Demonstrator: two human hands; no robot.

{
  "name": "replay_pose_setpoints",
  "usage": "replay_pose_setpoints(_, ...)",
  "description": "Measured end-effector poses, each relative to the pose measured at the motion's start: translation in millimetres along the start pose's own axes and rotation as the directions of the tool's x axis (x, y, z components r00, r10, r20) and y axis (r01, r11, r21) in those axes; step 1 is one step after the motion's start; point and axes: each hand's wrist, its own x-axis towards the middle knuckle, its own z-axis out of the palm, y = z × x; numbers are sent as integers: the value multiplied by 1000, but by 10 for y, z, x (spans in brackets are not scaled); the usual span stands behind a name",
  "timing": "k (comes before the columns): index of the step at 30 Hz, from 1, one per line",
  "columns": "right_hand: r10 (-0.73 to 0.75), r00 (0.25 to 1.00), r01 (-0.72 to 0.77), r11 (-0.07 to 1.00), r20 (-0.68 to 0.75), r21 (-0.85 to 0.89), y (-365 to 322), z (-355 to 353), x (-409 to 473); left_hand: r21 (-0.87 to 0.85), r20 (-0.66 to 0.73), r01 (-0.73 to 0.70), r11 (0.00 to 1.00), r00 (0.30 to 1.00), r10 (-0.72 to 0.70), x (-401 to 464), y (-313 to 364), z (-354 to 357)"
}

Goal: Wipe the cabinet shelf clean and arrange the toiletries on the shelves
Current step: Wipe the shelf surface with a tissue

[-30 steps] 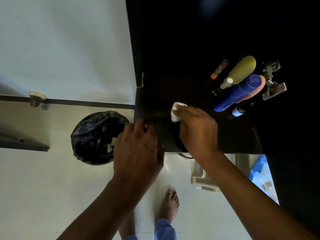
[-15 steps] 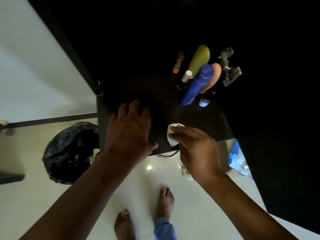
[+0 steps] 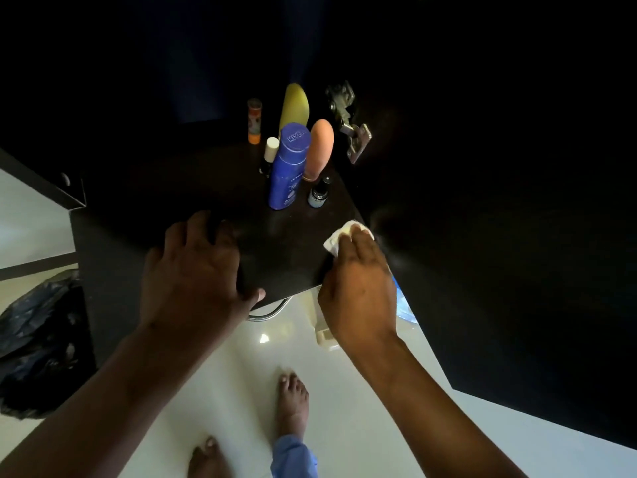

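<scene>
A dark cabinet shelf (image 3: 282, 263) fills the middle of the head view. My right hand (image 3: 358, 288) presses a small white wipe (image 3: 336, 240) onto the shelf's front right corner, its fingers lying over the wipe. My left hand (image 3: 193, 270) rests flat on the shelf's front edge, thumb hooked under it. Toiletries stand at the back right: a blue Nivea bottle (image 3: 287, 167), an orange bottle (image 3: 319, 150), a yellow-green bottle (image 3: 294, 105), a small orange stick (image 3: 254, 120), a white-capped vial (image 3: 270, 153) and a tiny dark bottle (image 3: 319, 193).
A metal door hinge (image 3: 348, 122) is fixed to the dark cabinet wall right of the bottles. A bin with a black bag (image 3: 38, 343) stands on the pale floor at left. My bare feet (image 3: 293, 405) and a cream stool (image 3: 324, 334) are below the shelf.
My right hand slid the wipe from the shelf's middle towards the front, then right to the front right corner. My left hand stayed on the front edge. The camera turned left and closer.
</scene>
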Motion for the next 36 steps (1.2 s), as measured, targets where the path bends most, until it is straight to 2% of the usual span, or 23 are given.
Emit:
replay_pose_setpoints(5,-7,995,9,1000,100,-21,-174,-69,209,-6,-4,8,1000,1000,-8,-6,32,-49)
replay_pose_setpoints(9,3,998,2,997,57,-72,-236,-27,340,0,-1,7,1000,1000,-7,-15,49,-66)
replay_pose_setpoints(11,4,997,3,996,79,-93,-252,-48,348,-3,-3,8,1000,1000,-8,-14,46,-61)
replay_pose_setpoints(24,59,972,-36,994,229,-104,45,-241,49,6,-19,-2,1000,1000,2,-29,24,-41)
replay_pose_setpoints(28,99,973,-79,991,208,-106,89,-282,14,-2,-23,1,1000,1000,-1,-37,11,-25)
replay_pose_setpoints(33,143,983,-140,990,112,-30,78,-276,-16,-56,-24,-7,998,1000,6,-20,-48,-27)
replay_pose_setpoints(36,69,995,-71,997,67,24,-28,-207,-74,-102,-60,-14,995,998,8,-48,-188,-37)
